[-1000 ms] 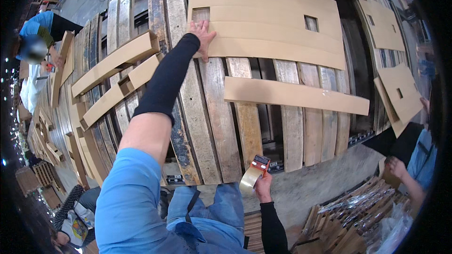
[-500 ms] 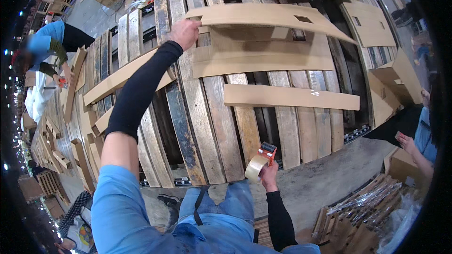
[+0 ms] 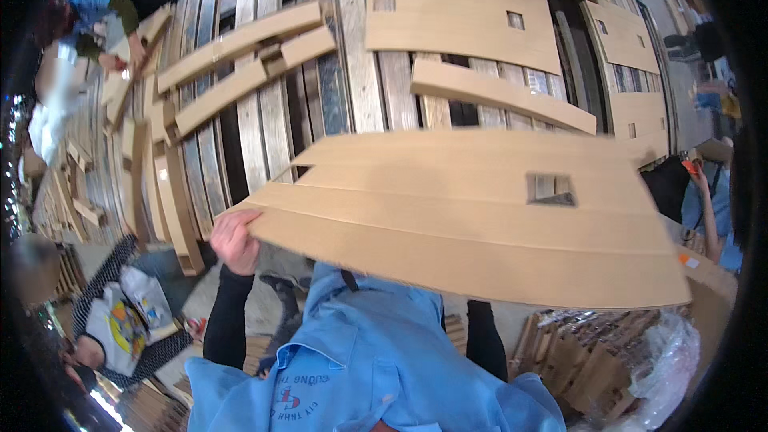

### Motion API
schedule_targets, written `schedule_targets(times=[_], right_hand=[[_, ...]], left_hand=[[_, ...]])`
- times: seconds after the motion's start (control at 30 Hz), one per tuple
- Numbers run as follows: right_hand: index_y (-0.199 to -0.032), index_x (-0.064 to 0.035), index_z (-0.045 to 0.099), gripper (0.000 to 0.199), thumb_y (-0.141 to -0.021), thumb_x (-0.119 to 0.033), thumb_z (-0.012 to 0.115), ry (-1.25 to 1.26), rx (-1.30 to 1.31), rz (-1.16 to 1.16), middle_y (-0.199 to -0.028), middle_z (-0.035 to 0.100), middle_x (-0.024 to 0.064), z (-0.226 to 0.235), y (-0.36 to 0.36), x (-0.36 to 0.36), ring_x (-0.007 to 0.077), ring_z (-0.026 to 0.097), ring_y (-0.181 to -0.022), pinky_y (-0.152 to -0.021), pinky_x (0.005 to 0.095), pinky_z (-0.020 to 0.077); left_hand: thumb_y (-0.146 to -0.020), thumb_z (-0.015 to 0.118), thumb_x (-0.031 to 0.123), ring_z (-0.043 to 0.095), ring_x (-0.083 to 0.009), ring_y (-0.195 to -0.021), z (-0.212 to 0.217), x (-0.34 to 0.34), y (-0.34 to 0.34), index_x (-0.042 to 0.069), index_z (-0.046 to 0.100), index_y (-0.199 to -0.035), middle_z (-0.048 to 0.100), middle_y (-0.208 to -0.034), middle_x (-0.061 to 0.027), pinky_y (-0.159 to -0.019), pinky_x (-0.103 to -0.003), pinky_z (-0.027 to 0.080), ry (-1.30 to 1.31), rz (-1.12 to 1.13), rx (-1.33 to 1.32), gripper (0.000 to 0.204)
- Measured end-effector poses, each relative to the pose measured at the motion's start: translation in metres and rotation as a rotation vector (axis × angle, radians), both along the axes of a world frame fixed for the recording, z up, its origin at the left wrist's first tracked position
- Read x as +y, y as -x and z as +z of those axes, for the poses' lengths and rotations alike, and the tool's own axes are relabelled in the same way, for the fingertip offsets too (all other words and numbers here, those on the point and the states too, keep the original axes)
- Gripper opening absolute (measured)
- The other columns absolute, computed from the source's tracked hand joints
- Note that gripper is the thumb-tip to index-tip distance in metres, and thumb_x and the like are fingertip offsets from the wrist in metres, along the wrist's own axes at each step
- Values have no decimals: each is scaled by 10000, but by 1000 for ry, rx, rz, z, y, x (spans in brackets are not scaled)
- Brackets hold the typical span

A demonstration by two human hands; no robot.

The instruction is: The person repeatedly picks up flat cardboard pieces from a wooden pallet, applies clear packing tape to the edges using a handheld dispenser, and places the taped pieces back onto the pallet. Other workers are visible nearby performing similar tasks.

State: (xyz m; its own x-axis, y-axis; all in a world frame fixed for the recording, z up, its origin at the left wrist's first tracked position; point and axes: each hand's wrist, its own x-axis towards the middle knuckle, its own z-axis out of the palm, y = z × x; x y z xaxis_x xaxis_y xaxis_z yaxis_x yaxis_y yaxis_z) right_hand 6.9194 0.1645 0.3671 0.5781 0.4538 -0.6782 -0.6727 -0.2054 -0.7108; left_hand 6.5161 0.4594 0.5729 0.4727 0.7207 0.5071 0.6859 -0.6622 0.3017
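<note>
My left hand (image 3: 237, 242) pinches the left corner of a large cardboard sheet (image 3: 448, 216), held tilted close to my body. The sheet has fold creases, a square cut-out on its right and a notch at its left end. My right forearm (image 3: 485, 340) in a black sleeve goes under the sheet, which hides the right hand and anything in it. Beyond the sheet, a long narrow cardboard strip (image 3: 500, 94) lies on the wooden slats (image 3: 352, 56). Behind the strip rests another flat cardboard sheet (image 3: 464, 12) with two square cut-outs.
Long folded cardboard pieces (image 3: 240, 44) lie on the slats at left, where a co-worker (image 3: 108, 12) bends over them. At right are more cut-out sheets (image 3: 628, 36) and another person's hand (image 3: 698, 174) with an orange item. Stacked cardboard (image 3: 572, 360) and clear plastic wrap (image 3: 668, 360) sit lower right.
My left hand has brought the cardboard sheet from the far slats toward my body, uncovering the sheet beneath. My right hand and its tape dispenser have gone out of sight behind it.
</note>
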Motion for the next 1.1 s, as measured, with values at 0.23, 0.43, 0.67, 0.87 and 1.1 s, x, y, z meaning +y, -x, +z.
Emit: schedule_targets(times=[0.23,0.43,0.67,0.87,1.1], right_hand=[[-1334,-111,562,435,-999,-388,549,231,240,-79,-1246,666,59,-49,30,-110,270,662,-1098,-911,453,562],[-1313,-135,560,470,-990,-477,553,205,221,-91,-1259,656,55,-73,30,-99,295,648,-1144,-944,500,551],[-1301,-125,564,382,-1045,-398,490,81,177,-57,-1212,671,106,-54,8,-69,326,669,-1082,-885,494,580],[-1286,-57,573,296,-1004,-144,552,115,-187,12,-1110,704,71,3,14,-73,242,715,-942,-795,410,593],[-1191,13,665,342,-868,85,580,-23,-465,526,-1199,680,122,38,14,-53,210,689,-1029,-883,352,566]], left_hand=[[-660,640,66,604,-291,-943,-66,-76,1,85,661,-889,655,-1000,-90,-813,-424,463,237,-181,140,231],[-747,630,114,589,-255,-998,-84,-145,-31,138,700,-875,636,-1092,-46,-866,-431,476,492,-339,485,148],[-770,634,142,562,-279,-1034,-79,-160,-54,106,673,-832,607,-1280,-56,-906,-428,476,344,-333,402,82],[-784,633,121,589,-268,-1138,-95,-151,20,57,694,-867,639,-1341,-71,-988,-422,465,337,-205,429,121],[-861,613,118,666,-283,-1042,-211,-134,30,103,735,-1030,735,-1099,-115,-1076,-478,406,938,-201,483,210]])
